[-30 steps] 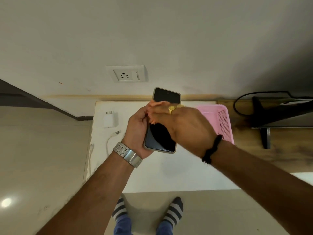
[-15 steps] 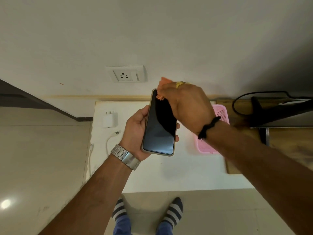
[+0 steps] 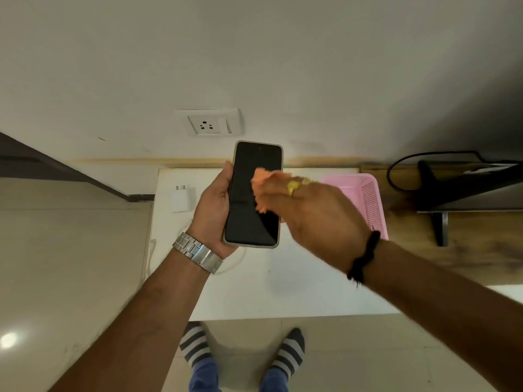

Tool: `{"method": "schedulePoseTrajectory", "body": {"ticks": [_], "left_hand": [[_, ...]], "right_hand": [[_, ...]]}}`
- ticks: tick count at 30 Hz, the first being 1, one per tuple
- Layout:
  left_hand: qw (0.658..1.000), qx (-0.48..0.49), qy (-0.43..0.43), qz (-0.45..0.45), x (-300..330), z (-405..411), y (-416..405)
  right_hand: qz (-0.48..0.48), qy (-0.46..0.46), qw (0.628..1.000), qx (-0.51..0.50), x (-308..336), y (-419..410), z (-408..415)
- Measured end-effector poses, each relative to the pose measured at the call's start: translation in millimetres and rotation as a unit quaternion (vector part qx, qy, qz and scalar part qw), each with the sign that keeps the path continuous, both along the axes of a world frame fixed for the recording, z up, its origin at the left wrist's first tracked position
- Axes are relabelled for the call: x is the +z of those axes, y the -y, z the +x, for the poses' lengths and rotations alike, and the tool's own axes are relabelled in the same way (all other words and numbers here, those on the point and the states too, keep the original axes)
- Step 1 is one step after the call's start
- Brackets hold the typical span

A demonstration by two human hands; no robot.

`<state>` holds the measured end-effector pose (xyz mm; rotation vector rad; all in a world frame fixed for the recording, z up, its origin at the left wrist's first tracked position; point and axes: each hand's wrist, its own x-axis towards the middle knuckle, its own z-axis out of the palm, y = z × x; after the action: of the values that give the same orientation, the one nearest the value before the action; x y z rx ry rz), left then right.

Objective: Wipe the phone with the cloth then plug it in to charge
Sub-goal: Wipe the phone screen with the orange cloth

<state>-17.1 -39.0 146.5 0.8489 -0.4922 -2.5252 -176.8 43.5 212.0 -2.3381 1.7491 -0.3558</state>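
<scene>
pink basket [image 3: 370, 205] on white table [image 3: 283, 292] | dark stand [image 3: 441, 193] on wooden surface [image 3: 481, 250]

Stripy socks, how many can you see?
2: one grey-and-white striped sock below the left forearm, the other striped sock beside it on the tiled floor, near the white table.

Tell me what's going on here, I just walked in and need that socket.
A person is wiping a phone, held in the left hand, with an orange cloth bunched in the right hand. The charger and cable lie unplugged on the white table, and the wall socket is free.
</scene>
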Motion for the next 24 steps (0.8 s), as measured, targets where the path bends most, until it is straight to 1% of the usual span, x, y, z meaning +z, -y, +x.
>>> {"method": "schedulePoseTrajectory", "body": {"ticks": [2,3,4,6,7,8,10,12,13,17,19,22,24], "left_hand": [[1.000,-0.017,0.008,-0.003,2.3,0.0,-2.1],[1.000,-0.023,0.000,-0.008,4.0,-1.8,-3.7],[1.000,-0.026,-0.010,-0.011,5.7,-3.5,-5.8],[0.999,-0.021,-0.029,-0.008,5.1,-6.2,-7.2],[0.999,-0.012,-0.031,-0.002,4.1,-6.9,-5.8],[1.000,-0.002,-0.027,0.005,3.4,-7.0,-3.4],[1.000,0.008,-0.001,0.002,2.1,-5.1,3.5],[1.000,-0.011,0.023,-0.007,2.3,-4.5,5.4],[1.000,-0.016,0.027,-0.003,2.8,-5.9,3.1],[1.000,0.004,0.006,0.007,3.4,-14.5,-1.5],[1.000,0.015,0.007,0.002,6.3,-15.6,7.2],[1.000,0.009,0.016,-0.014,8.3,-14.0,15.9],[1.000,0.007,0.013,-0.012,7.5,-12.1,13.8]], "right_hand": [[0.013,-0.013,0.999,0.049,-0.1,-4.7,-3.8],[0.018,-0.013,0.999,0.034,1.9,5.2,-13.8],[0.020,-0.019,1.000,-0.004,4.3,17.8,-24.8],[-0.002,-0.050,0.997,-0.059,6.2,36.1,-38.8],[-0.011,-0.050,0.996,-0.070,5.0,35.6,-37.1],[-0.009,-0.043,0.997,-0.066,2.8,28.3,-30.7],[0.005,-0.021,0.999,-0.027,-4.5,-2.7,-10.2],[0.010,0.004,1.000,0.027,-6.1,-27.4,-0.1],[0.002,0.005,0.999,0.044,-6.3,-25.2,-5.0],[-0.010,0.020,0.999,-0.026,-2.5,17.0,-27.5],[-0.028,0.016,0.999,-0.037,-2.3,11.2,-17.9],[-0.017,0.027,0.999,-0.001,-4.7,-26.8,7.3],[-0.038,0.039,0.998,0.028,-7.2,-37.4,7.5]]}}
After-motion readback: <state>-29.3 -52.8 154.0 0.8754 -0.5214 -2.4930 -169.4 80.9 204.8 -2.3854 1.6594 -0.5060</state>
